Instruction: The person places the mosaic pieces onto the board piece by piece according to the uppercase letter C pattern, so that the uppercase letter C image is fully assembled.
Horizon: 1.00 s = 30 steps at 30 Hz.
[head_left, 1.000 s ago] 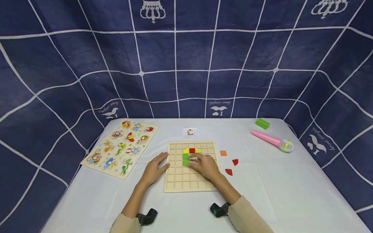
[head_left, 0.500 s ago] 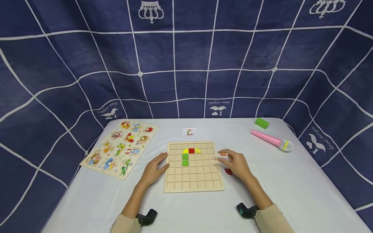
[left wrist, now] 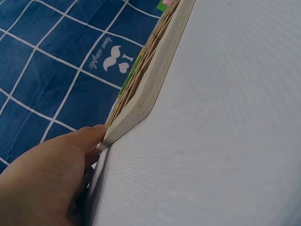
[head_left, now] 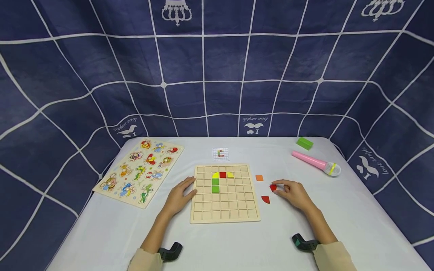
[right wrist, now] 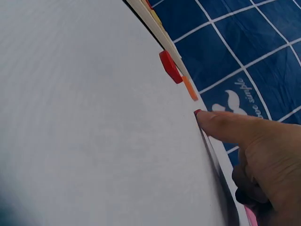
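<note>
My left hand [head_left: 178,198] rests at the left edge of a wooden grid board [head_left: 225,206], fingers extended along it; the left wrist view shows the thumb touching the board's edge. On the board lie two green squares [head_left: 215,185], a red square [head_left: 222,175] and two yellow quarter-circle pieces [head_left: 230,175]. To the right of the board, my right hand [head_left: 294,194] pinches a red quarter-circle piece [head_left: 272,187] between thumb and forefinger, at the tabletop. Nearby lie another red quarter-circle piece [head_left: 266,200] and an orange square [head_left: 259,177].
A printed pattern card [head_left: 220,154] lies behind the board. An insect puzzle board [head_left: 135,175] sits at the left. At the back right are a pink toy microphone [head_left: 312,161] and a green block [head_left: 304,143]. A blue curtain [head_left: 223,98] surrounds the white table.
My right hand has moved right from over the board, past the orange square, to the farther red quarter-circle piece, which it now pinches. The left hand has stayed at the board's edge.
</note>
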Tool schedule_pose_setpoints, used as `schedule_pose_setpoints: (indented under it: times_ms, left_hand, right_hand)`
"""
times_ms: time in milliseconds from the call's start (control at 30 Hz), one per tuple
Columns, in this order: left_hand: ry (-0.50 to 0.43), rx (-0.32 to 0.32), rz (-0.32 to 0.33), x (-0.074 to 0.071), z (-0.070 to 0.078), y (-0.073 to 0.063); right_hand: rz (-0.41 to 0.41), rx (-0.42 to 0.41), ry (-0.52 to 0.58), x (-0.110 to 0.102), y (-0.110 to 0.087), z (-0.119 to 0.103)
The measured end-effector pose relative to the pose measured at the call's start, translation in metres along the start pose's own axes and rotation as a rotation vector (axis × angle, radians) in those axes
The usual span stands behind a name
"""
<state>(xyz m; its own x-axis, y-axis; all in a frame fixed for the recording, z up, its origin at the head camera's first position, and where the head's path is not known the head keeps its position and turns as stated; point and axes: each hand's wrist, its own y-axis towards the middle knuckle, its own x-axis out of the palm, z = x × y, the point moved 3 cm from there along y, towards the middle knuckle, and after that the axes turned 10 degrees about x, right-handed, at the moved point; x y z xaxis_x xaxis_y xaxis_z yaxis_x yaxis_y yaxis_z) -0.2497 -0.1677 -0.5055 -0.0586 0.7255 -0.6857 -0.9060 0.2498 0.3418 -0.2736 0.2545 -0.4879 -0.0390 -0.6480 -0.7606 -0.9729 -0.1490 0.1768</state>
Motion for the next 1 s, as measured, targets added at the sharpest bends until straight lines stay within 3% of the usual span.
schedule_pose_setpoints:
  times_ms: [567, 1000]
  left_hand:
    - [0.001, -0.015, -0.018, 0.002, 0.0, 0.001]
    - [0.004, -0.026, -0.015, 0.001, -0.002, 0.001]
  right_hand:
    - [0.057, 0.002, -0.033, 0.011, 0.025, 0.003]
    - [0.011, 0.114, -0.039, 0.001, 0.016, 0.011]
